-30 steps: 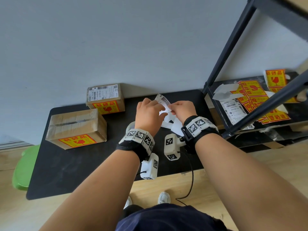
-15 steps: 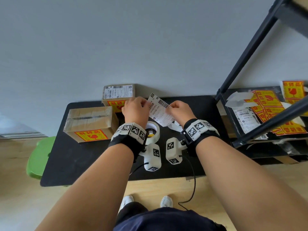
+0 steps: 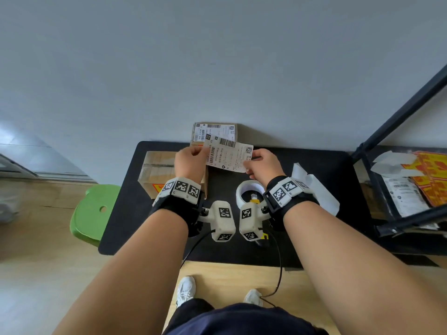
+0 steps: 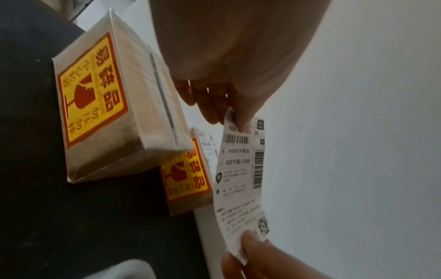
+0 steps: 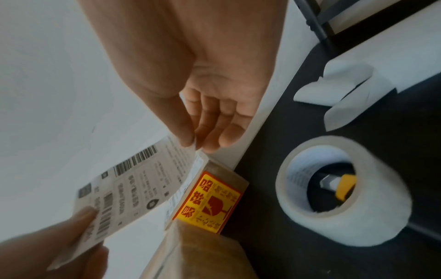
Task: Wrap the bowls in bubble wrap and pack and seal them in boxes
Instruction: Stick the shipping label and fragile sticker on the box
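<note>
Surface: black table (image 3: 150, 228)
Left: two sealed boxes (image 3: 157, 170) (red-yellow fragile stickers)
Centre: tape roll (image 3: 244, 189), around a yellow-tipped tool
Right: white backing paper (image 3: 316, 189)

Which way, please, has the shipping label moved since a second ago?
Yes: the shipping label has moved left, from right of the small labelled box to overlapping it.

The label (image 4: 241, 181) carries barcodes, a QR code and small Chinese print; only "28" at its top reads clearly. Both boxes, the near box (image 4: 114, 117) and the far box (image 4: 188, 181), carry a yellow sticker with red "易碎品" and a broken glass sign.
</note>
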A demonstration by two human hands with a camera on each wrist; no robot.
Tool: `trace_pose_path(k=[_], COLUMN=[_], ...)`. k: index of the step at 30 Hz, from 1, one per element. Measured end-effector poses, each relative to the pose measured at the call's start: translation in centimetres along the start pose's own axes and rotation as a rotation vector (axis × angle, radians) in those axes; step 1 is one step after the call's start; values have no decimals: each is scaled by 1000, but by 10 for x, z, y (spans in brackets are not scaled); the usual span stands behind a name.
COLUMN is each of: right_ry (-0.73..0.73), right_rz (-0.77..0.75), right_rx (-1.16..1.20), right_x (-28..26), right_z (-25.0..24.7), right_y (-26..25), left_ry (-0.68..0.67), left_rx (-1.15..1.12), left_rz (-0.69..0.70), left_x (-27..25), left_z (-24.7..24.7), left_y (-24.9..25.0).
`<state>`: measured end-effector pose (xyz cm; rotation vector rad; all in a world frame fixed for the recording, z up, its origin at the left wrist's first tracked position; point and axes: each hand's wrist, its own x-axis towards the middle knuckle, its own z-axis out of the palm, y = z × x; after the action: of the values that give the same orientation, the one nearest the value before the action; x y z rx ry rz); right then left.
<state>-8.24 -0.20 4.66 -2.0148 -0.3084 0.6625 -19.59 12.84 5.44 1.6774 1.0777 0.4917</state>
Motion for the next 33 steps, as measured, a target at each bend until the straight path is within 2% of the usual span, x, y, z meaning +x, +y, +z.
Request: trace_pose_path(k=[9, 15, 23, 33], right_ry=[45, 86, 126, 116], right_rz=[56, 92, 104, 74], right_rx=[69, -18, -163, -329], right_x=[2, 3, -1, 6], right_z=[74, 114, 145, 150], right_y=[-38, -44, -41, -36], left_ry=[8, -12, 23, 59], left_rx=[113, 248, 284, 286], left_rz=[-67, -157, -172, -182], left_x=[47, 69, 77, 80], left_z=[-75, -107, -119, -112], left_y=[-35, -52, -77, -88])
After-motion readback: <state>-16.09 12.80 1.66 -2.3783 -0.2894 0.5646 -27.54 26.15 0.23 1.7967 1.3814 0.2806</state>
